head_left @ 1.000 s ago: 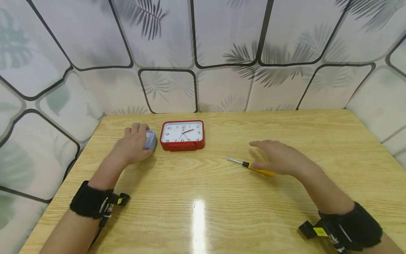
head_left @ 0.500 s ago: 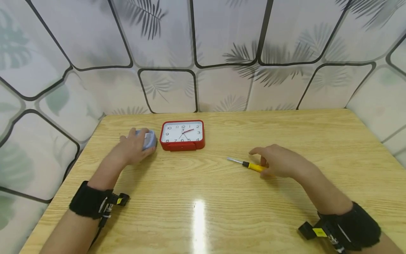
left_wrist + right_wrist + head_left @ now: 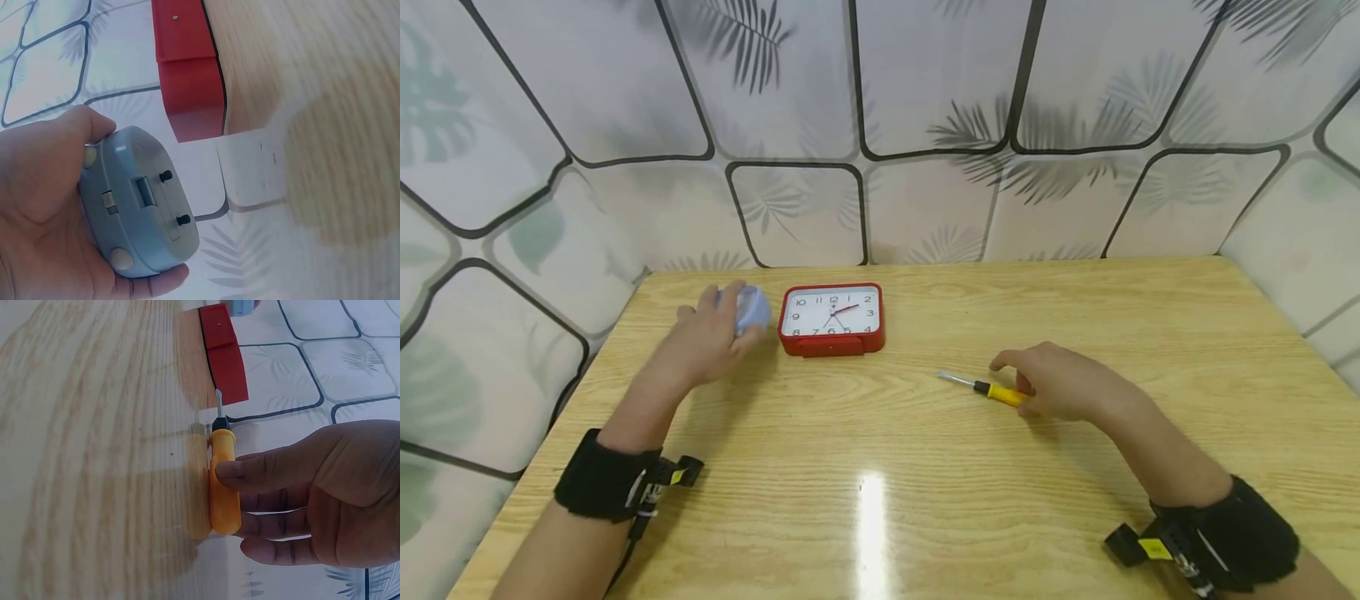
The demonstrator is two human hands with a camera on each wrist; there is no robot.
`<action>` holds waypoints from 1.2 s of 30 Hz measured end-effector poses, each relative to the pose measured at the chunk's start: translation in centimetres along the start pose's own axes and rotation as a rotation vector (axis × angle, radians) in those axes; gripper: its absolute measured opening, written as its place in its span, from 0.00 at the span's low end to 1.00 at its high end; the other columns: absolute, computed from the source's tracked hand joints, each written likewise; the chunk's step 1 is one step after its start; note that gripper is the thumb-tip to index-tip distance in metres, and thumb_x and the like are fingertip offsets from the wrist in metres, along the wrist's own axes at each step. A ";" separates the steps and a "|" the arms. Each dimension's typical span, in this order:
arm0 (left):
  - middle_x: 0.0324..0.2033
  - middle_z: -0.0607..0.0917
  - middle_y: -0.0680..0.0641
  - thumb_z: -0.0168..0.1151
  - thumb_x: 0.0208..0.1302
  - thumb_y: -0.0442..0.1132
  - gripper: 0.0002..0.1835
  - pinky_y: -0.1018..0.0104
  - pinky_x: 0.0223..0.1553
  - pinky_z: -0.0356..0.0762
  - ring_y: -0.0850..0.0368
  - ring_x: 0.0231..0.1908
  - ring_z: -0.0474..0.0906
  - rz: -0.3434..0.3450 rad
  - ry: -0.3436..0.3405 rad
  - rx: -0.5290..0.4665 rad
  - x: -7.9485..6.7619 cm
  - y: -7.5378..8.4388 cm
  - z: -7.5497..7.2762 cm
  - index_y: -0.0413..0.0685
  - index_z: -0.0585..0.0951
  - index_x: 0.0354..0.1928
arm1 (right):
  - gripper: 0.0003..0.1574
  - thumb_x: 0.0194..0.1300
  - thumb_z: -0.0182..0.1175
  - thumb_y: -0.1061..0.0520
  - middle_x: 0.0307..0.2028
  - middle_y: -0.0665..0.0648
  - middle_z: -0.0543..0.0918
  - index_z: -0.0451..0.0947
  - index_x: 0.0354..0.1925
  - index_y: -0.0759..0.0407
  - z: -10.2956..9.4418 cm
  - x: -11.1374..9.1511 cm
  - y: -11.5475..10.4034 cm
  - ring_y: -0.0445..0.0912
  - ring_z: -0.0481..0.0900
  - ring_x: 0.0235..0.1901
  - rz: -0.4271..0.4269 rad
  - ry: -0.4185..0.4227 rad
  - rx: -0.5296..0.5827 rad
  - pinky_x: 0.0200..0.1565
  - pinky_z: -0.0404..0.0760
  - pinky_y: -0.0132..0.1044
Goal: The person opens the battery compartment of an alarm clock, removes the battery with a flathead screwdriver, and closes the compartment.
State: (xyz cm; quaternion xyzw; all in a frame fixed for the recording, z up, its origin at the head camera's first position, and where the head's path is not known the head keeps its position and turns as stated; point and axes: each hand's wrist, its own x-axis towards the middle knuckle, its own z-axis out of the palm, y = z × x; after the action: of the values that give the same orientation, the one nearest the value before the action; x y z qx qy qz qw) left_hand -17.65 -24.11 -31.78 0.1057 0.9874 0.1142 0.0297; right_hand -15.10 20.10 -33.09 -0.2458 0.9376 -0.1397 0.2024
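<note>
My left hand grips a small light-blue alarm clock, raised off the table at the far left. In the left wrist view, that clock is tilted with two black knobs on its back showing, thumb and fingers at opposite ends. My right hand pinches the yellow handle of a flat-blade screwdriver, which lies at or just on the table, blade pointing left. In the right wrist view, the thumb presses on the handle, with fingers behind it. A red rectangular alarm clock stands beside the left hand.
The wooden table has a bright glare streak near its front. A patterned padded wall rises behind the table and at both sides. Black straps with small cameras are on both wrists.
My left hand has closed round the light-blue alarm clock, lifted it and tilted it. The right hand has lowered to the screwdriver and taken its handle; the screwdriver has barely moved.
</note>
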 end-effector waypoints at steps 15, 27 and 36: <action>0.63 0.65 0.25 0.43 0.78 0.48 0.36 0.35 0.53 0.72 0.33 0.54 0.69 0.108 0.067 -0.324 -0.1 1.0 -1.1 0.33 0.48 0.76 | 0.36 0.56 0.73 0.63 0.32 0.50 0.81 0.74 0.62 0.60 -0.2 -0.1 -0.1 0.42 0.76 0.31 -0.018 0.007 -0.009 0.37 0.80 0.40; 0.66 0.63 0.31 0.33 0.81 0.48 0.30 0.53 0.50 0.73 0.39 0.55 0.68 0.106 -0.100 -0.798 -1.4 3.4 -1.7 0.49 0.47 0.78 | 0.35 0.62 0.70 0.52 0.43 0.56 0.84 0.73 0.64 0.60 -0.5 -0.7 -0.6 0.51 0.81 0.44 -0.018 0.097 -0.051 0.46 0.81 0.50; 0.65 0.61 0.34 0.29 0.80 0.50 0.31 0.56 0.61 0.66 0.45 0.60 0.61 0.054 -0.224 -1.244 -2.4 6.8 -0.9 0.45 0.46 0.78 | 0.29 0.65 0.67 0.45 0.43 0.55 0.85 0.78 0.60 0.57 -0.5 -1.4 -2.1 0.52 0.79 0.49 -0.116 0.337 -0.076 0.49 0.79 0.52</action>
State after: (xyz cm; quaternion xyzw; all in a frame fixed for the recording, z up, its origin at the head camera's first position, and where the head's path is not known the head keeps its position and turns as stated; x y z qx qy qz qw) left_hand -14.01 -18.35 -29.29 0.1049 0.7243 0.6557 0.1856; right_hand -13.40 19.15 -31.47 -0.2801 0.9471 -0.1549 0.0245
